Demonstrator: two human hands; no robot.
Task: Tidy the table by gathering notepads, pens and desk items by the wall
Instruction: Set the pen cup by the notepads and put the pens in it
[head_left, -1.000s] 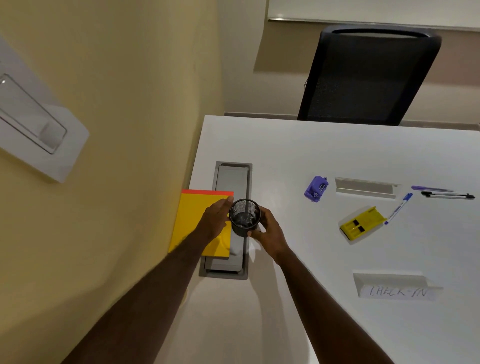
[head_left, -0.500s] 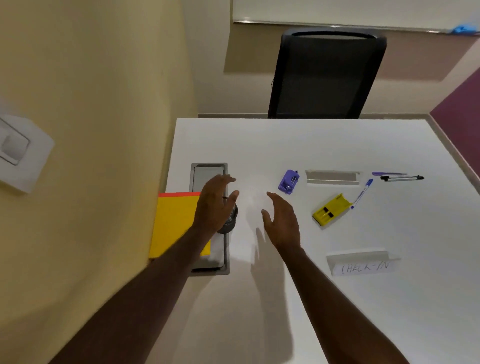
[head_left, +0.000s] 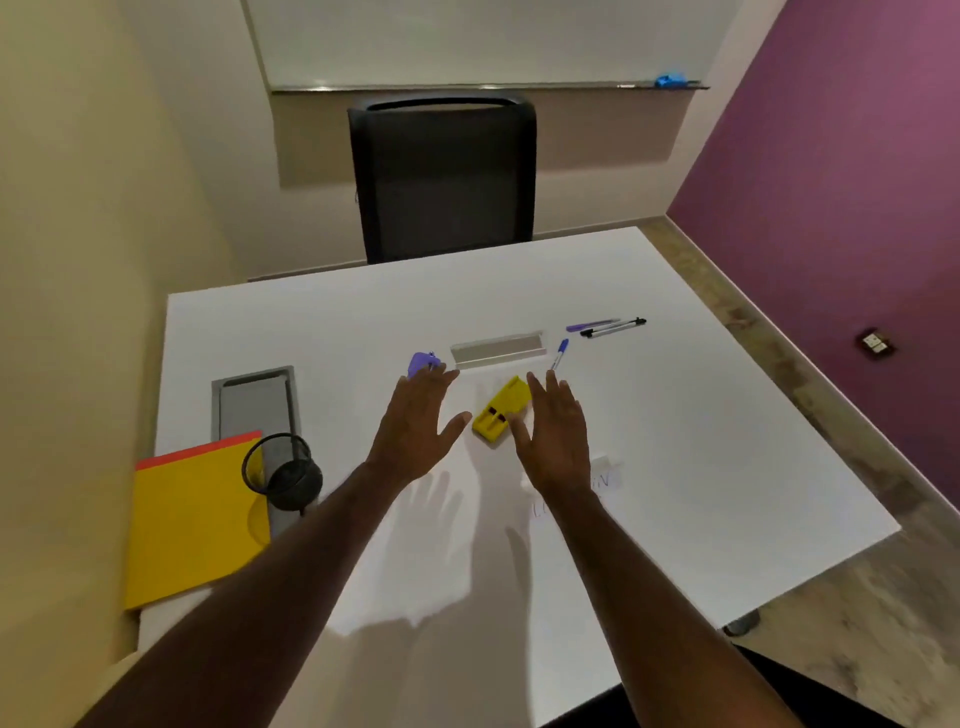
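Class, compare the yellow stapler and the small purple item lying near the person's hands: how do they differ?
The yellow stapler is longer and boxier; the purple item is smaller and rounder. The stapler lies between the left hand and right hand; the purple item sits by the left hand's fingertips, partly hidden. Both rest on the white table, ungathered.

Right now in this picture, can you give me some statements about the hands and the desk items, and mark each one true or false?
1. The left hand holds the mesh cup. False: both hands are open and hold nothing; the cup stands by the yellow notepad.
2. The yellow stapler lies between the two hands. True.
3. The right hand grips the blue marker. False: the marker lies on the table, beyond the fingers.
4. The notepad lies at the wall side. True.
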